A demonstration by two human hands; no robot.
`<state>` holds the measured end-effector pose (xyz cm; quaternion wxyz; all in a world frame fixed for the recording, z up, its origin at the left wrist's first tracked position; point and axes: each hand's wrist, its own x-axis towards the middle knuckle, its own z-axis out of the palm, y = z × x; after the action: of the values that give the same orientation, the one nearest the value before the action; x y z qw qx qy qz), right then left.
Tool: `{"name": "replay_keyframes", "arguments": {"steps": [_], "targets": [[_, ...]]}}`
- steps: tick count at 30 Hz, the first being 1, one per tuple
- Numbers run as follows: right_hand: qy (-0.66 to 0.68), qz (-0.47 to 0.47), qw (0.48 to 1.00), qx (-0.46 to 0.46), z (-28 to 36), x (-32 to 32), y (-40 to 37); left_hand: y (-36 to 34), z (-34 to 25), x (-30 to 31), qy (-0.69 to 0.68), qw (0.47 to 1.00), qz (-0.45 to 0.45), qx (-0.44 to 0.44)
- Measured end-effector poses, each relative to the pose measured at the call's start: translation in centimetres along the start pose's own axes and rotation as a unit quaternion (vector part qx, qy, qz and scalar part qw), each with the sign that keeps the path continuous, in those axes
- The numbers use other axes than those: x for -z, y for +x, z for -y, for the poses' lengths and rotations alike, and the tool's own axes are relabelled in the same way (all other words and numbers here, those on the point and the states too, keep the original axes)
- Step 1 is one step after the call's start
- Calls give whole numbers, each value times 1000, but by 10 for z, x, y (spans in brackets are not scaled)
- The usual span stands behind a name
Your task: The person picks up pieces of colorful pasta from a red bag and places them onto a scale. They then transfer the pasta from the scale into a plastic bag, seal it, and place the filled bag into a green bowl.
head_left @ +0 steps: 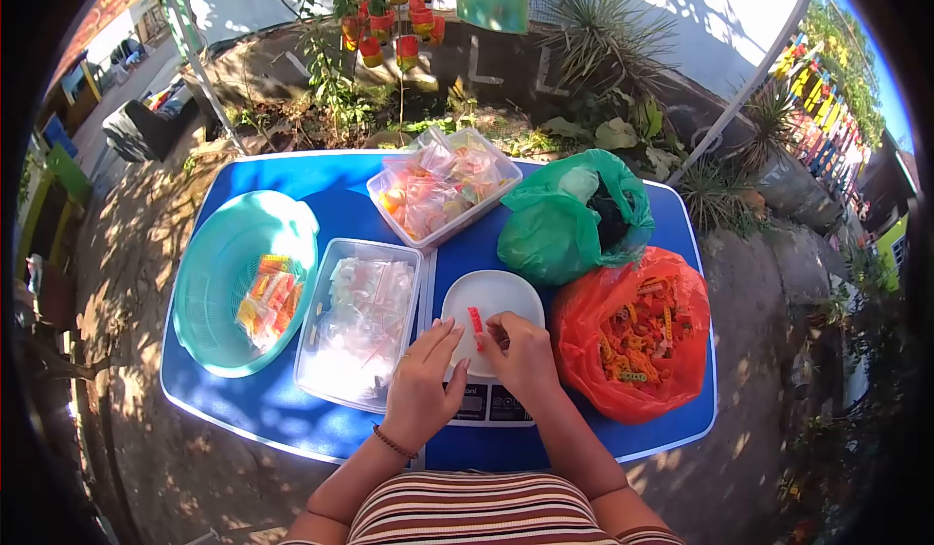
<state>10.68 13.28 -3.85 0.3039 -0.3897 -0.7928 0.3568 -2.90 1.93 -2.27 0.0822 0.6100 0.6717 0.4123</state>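
Observation:
A digital kitchen scale (508,404) with a round white pan (514,292) stands in front of me. A small narrow red piece (474,317), perhaps a wrapped sweet, is over the pan. The curled fingers of my right hand (525,352) close at its lower end. My left hand (420,389) is at the pan's left edge, fingers stretched out and holding nothing. To the right, an open red plastic bag (574,375) is full of small orange, red and yellow pieces. Left of my left hand is a clear tub (305,375) of small transparent plastic bags (368,297).
A turquoise basin (199,292) at the left holds filled packets (270,302). Behind are another tub (418,243) heaped with filled packets (438,180) and a green plastic bag (545,224). All stand on a blue folding table (268,428). Metal poles rise behind its corners.

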Motion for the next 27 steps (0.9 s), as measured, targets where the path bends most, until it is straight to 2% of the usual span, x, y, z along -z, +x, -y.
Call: {"name": "replay_keyframes", "arguments": {"steps": [2,5,6,9,12,15,19,25,27], "targets": [[-22,-11,999,32,1,12,-8,5,-4,-8,-15,999,4,-30],[-49,-80,993,75,5,41,-21,13,-17,-23,-48,993,20,-105],[-34,-104,993,54,11,56,-26,15,-25,-28,-40,990,26,-132],[-101,-191,976,23,6,99,-38,18,-44,-49,-101,973,78,-192],[-171,-225,959,-23,-38,127,-47,17,-53,-74,-119,958,128,-227],[-250,-159,954,-40,-61,136,-49,17,-60,-83,-115,947,161,-252],[-300,-128,943,-63,-58,125,-43,16,-66,-85,-109,946,170,-253],[-236,-184,953,-53,-68,130,-47,16,-63,-78,-86,956,162,-231],[-241,-173,954,-39,-72,130,-46,15,-65,-77,-84,957,161,-227]]}}
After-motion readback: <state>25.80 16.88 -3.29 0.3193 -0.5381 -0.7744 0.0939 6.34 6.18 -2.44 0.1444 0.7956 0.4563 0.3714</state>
